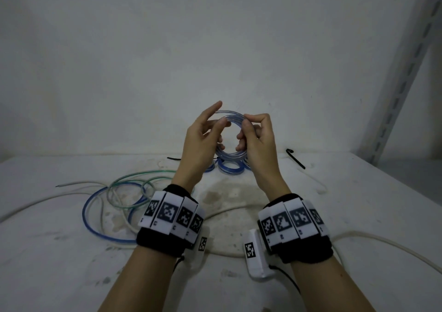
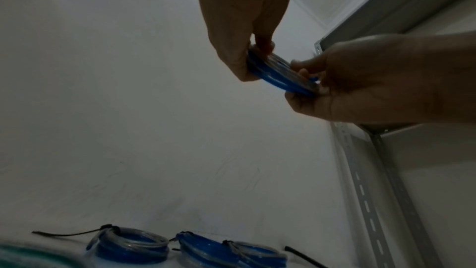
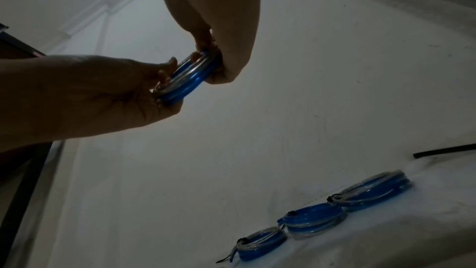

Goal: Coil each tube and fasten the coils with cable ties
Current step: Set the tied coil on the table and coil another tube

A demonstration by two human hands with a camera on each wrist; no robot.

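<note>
Both hands hold one coil of clear and blue tube (image 1: 230,154) upright above the white table (image 1: 239,287). My left hand (image 1: 216,126) grips its left side, thumb in front, index finger pointing up past the tube's free end. My right hand (image 1: 246,127) pinches the right side near the top. The left wrist view shows the coil (image 2: 278,74) edge-on between the hands; so does the right wrist view, coil (image 3: 190,76). No tie shows on this coil. A loose black cable tie (image 1: 295,158) lies at the back right.
Three tied blue coils (image 3: 314,219) lie in a row by the wall, under my hands. Loose green tube (image 1: 134,180), blue tube (image 1: 91,221) and white tube (image 1: 35,206) sprawl on the left. Another white tube (image 1: 382,242) runs off right. A slotted metal upright (image 1: 394,91) stands at the right.
</note>
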